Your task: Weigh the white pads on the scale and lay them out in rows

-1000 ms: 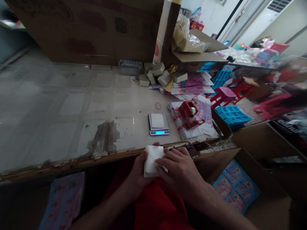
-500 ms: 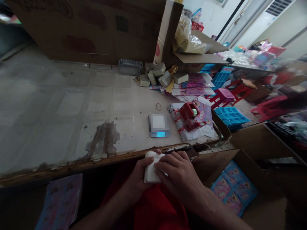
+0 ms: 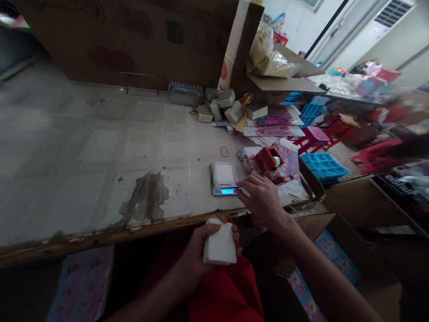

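Note:
A thick stack of white paper pieces (image 3: 219, 245) is gripped in my left hand (image 3: 201, 245), just below the table's front edge. My right hand (image 3: 263, 197) reaches over the table edge at the right side of a small digital scale (image 3: 229, 192) with a lit blue display. Its fingertips are pressed together at a thin white piece (image 3: 245, 191), beside the scale. White paper (image 3: 224, 173) lies on the scale's top. Behind the scale is a rubber band (image 3: 224, 151). A red tape dispenser (image 3: 268, 159) stands to the right on a white and red packet.
Small grey-white blocks (image 3: 225, 98) and pink printed cards (image 3: 278, 129) are piled at the back by a large cardboard box (image 3: 117, 44). An open carton (image 3: 372, 273) with blue-pink packs stands lower right. Printed sheets (image 3: 83, 277) lie lower left. Blue trays (image 3: 323, 167) and stools are beyond.
My right hand has left the white stack and moved up and right to the scale. My left hand still holds the stack. The view has shifted slightly.

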The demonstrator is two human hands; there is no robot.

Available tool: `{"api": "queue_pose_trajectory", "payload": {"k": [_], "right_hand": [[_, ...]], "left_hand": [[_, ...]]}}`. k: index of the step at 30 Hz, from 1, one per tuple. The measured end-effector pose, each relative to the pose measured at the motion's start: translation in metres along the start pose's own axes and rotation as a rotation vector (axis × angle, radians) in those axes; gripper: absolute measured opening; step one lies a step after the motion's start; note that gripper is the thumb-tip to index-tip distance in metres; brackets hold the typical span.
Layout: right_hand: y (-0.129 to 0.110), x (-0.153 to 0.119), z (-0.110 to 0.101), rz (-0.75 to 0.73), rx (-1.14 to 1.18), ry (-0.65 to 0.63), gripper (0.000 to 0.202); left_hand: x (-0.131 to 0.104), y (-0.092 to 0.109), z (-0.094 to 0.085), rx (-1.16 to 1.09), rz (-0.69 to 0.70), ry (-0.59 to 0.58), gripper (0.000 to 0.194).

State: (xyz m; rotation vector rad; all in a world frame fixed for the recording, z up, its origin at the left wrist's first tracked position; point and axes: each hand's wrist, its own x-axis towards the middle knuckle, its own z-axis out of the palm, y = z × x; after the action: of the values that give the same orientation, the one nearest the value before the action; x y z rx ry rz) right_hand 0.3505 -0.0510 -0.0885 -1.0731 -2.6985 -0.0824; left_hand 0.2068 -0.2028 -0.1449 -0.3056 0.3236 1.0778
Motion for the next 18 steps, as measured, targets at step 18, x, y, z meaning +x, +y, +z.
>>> {"api": "queue_pose_trajectory", "payload": {"k": [18], "right_hand": [[0.001,0.059,0.046,-0.129,-0.029,-0.271,0.018]], "left_hand": [[-0.029,0.008,0.019,0.000,0.019,-0.006,0.024]]}}
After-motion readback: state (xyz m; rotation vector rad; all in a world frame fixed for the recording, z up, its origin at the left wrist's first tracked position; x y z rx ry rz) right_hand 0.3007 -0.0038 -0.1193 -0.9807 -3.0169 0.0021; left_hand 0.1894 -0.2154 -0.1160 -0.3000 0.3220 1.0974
